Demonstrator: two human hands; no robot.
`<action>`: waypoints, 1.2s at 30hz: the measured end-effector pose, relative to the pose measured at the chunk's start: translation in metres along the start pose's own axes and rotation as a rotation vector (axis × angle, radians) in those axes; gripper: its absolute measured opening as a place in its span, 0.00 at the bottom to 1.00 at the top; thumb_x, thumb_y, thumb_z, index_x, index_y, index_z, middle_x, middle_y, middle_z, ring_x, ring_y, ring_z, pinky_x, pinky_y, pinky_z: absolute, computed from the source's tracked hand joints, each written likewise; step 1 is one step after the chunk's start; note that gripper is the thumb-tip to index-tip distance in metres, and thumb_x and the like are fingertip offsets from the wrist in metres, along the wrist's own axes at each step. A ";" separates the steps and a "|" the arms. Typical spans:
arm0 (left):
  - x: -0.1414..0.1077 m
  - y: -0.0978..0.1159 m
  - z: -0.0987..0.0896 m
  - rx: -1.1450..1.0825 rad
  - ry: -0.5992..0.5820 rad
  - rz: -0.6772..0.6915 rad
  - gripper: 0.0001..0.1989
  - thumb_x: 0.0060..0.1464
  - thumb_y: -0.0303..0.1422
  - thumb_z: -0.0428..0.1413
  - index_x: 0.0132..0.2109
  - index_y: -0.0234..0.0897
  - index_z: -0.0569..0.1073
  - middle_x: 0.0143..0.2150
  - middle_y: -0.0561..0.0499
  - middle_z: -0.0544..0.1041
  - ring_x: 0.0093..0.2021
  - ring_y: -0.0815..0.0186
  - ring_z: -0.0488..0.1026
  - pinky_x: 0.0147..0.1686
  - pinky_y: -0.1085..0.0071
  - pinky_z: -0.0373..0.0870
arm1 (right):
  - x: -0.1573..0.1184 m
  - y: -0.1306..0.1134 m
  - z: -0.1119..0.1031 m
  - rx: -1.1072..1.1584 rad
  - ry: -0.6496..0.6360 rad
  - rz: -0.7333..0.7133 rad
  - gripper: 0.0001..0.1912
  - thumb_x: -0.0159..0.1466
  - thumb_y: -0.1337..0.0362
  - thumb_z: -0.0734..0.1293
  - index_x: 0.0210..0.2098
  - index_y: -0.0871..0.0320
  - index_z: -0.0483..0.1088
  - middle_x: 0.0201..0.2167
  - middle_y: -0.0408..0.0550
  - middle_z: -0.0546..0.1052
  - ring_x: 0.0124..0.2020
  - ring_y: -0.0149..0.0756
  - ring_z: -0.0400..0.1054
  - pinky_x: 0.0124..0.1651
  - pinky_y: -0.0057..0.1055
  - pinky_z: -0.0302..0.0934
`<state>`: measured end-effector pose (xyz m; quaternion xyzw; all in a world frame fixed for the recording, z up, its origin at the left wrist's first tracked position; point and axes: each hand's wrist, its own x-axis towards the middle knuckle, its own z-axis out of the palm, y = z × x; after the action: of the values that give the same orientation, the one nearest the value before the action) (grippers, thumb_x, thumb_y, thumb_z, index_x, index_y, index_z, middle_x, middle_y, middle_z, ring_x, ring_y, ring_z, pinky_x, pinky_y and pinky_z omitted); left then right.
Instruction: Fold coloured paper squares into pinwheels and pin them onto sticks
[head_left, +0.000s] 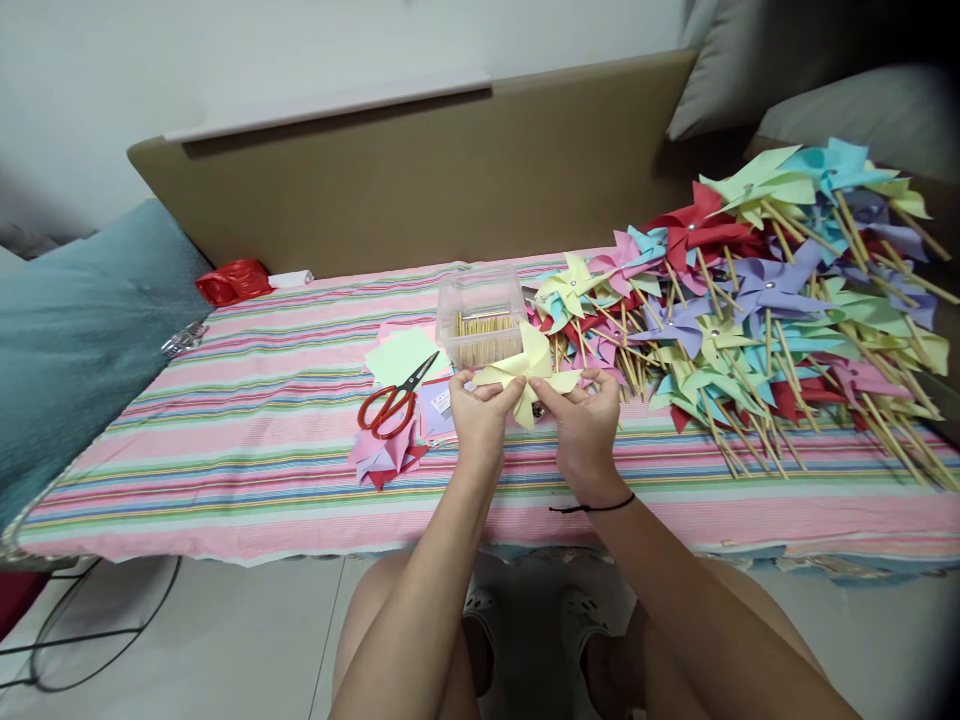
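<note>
Pinwheel (535, 348) of yellow paper is pinched near its centre by left hand (481, 420) and right hand (589, 428), likely to keep its blades folded, above striped cloth (285, 420), near side of clear box (480, 287).

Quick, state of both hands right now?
Left hand: closed on the pale yellow paper pinwheel, thumb near its centre.
Right hand: closed on the same pinwheel, thumb also near the centre.
</note>
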<state>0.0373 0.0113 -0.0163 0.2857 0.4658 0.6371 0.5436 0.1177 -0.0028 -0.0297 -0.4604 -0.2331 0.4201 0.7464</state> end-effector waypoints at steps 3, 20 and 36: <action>0.000 0.000 -0.001 -0.002 -0.011 -0.007 0.38 0.28 0.32 0.69 0.45 0.39 0.56 0.22 0.59 0.74 0.20 0.68 0.72 0.27 0.72 0.68 | 0.001 0.000 0.000 -0.016 -0.021 0.023 0.35 0.43 0.64 0.76 0.43 0.52 0.52 0.27 0.40 0.78 0.29 0.37 0.76 0.34 0.34 0.71; 0.001 -0.002 -0.003 0.028 -0.033 -0.004 0.35 0.30 0.31 0.69 0.42 0.40 0.55 0.21 0.60 0.72 0.21 0.69 0.72 0.26 0.74 0.67 | 0.007 -0.002 -0.005 0.017 -0.030 0.108 0.38 0.40 0.66 0.77 0.46 0.54 0.55 0.22 0.34 0.74 0.27 0.36 0.75 0.33 0.34 0.71; 0.013 0.005 -0.019 0.468 -0.118 0.079 0.29 0.30 0.27 0.65 0.37 0.42 0.55 0.17 0.64 0.67 0.20 0.70 0.67 0.24 0.76 0.62 | 0.031 -0.024 -0.031 -0.295 -0.462 0.152 0.48 0.43 0.61 0.78 0.57 0.56 0.51 0.21 0.39 0.76 0.22 0.35 0.72 0.26 0.29 0.65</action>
<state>0.0155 0.0189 -0.0212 0.4586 0.5565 0.5149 0.4635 0.1667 0.0027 -0.0246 -0.4723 -0.4207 0.5302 0.5647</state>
